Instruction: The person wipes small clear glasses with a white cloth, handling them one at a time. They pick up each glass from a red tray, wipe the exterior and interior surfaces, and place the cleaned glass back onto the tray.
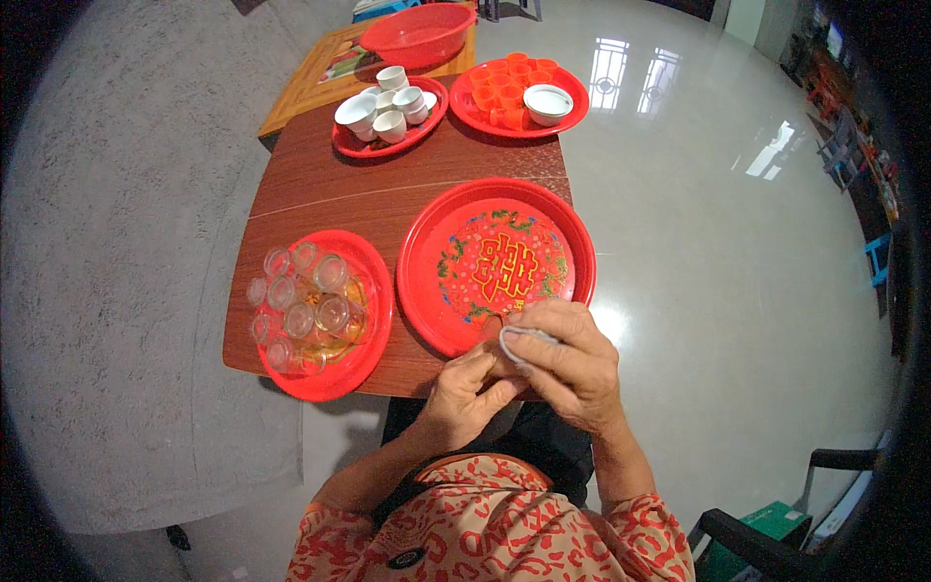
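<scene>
My left hand point(464, 396) is closed around what looks like a small clear glass point(494, 327), mostly hidden by my fingers. Pressed against it, my right hand point(574, 371) grips a whitish cloth point(524, 341). Both hands meet over the near rim of a round red tray point(412, 308), whose patterned floor shows yellow-outlined characters and green leaves. To the left, several upturned clear glasses point(331, 312) stand on a red plate point(382, 335), with yellowish patterning showing beneath them.
At the back of the brown wooden table point(320, 206), a red plate point(438, 109) bears several white cups point(390, 124). Beside it, another red plate point(580, 105) holds orange-red cups point(509, 89) and a white bowl point(548, 103). Beyond sits a red basin point(419, 37). A dark chair arm point(752, 543) is lower right.
</scene>
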`<state>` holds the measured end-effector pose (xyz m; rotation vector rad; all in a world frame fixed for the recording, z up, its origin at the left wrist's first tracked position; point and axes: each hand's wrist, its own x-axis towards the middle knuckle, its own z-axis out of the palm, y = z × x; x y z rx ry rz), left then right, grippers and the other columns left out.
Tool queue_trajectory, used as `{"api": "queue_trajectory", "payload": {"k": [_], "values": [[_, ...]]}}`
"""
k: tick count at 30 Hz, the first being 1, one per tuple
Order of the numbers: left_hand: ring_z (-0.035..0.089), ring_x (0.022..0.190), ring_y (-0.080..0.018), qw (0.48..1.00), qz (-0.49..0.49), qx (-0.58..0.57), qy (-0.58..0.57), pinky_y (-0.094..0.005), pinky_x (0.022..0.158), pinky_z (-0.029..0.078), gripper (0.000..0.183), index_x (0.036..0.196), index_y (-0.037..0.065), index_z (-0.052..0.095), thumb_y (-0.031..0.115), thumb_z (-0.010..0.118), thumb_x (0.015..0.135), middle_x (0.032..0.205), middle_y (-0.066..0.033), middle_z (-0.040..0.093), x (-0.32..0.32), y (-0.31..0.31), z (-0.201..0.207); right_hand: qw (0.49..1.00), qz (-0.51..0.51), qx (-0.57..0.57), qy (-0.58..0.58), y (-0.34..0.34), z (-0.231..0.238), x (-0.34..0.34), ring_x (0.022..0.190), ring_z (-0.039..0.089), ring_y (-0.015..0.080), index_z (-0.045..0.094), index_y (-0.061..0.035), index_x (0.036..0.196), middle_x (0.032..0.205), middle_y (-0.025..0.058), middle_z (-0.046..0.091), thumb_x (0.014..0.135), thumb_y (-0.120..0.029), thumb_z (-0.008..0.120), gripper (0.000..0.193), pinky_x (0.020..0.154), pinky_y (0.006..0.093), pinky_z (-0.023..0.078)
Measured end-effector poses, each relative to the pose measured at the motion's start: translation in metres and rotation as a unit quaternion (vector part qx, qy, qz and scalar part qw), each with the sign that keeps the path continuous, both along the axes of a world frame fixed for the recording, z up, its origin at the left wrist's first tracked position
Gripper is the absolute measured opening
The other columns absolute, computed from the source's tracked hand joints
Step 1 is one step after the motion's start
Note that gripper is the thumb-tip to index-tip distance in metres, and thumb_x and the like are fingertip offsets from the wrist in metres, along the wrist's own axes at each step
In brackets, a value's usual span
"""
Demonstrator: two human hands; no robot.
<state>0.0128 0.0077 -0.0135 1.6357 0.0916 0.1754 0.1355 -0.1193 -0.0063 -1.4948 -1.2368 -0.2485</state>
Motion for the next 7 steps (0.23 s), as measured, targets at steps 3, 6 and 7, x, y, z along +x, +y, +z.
{"api": "queue_trajectory", "payload": {"k": [3, 6, 7], "values": [[0.057, 0.103, -0.0147, 1.000, 0.016, 0.000, -0.013, -0.0293, 0.089, 0.047, 0.027, 0.117, -0.001, 0.052, 0.003, 0.057, 0.091, 0.107, -0.0084, 0.059, 0.0037, 0.0015, -0.0050, 0.994, -0.037, -0.018, -0.102, -0.0019, -0.0023, -0.0101, 0.099, 0.060, 0.0277, 0.071, -0.0112, 0.099, 0.108, 0.0038, 0.067, 0.070, -0.016, 0.070, 0.029, 0.078, 0.0387, 0.046], [0.056, 0.107, -0.0144, 0.999, 0.009, -0.019, -0.026, -0.0292, 0.092, 0.046, 0.031, 0.122, 0.000, 0.051, 0.004, 0.057, 0.092, 0.115, -0.0098, 0.058, 0.0046, 0.0023, -0.0080, 0.988, -0.053, -0.013, -0.146, -0.0026, -0.0080, -0.0127, 0.102, 0.060, 0.0272, 0.071, -0.0129, 0.101, 0.112, 0.0030, 0.066, 0.071, -0.015, 0.069, 0.030, 0.079, 0.0394, 0.045], [0.055, 0.108, -0.0143, 0.999, 0.006, -0.032, -0.020, -0.0291, 0.093, 0.046, 0.032, 0.123, 0.000, 0.050, 0.005, 0.057, 0.092, 0.116, -0.0099, 0.058, 0.0041, 0.0016, -0.0067, 0.988, -0.056, -0.010, -0.145, -0.0034, -0.0101, -0.0126, 0.105, 0.058, 0.0277, 0.071, -0.0141, 0.102, 0.116, 0.0031, 0.065, 0.070, -0.015, 0.069, 0.032, 0.081, 0.0394, 0.045]]}}
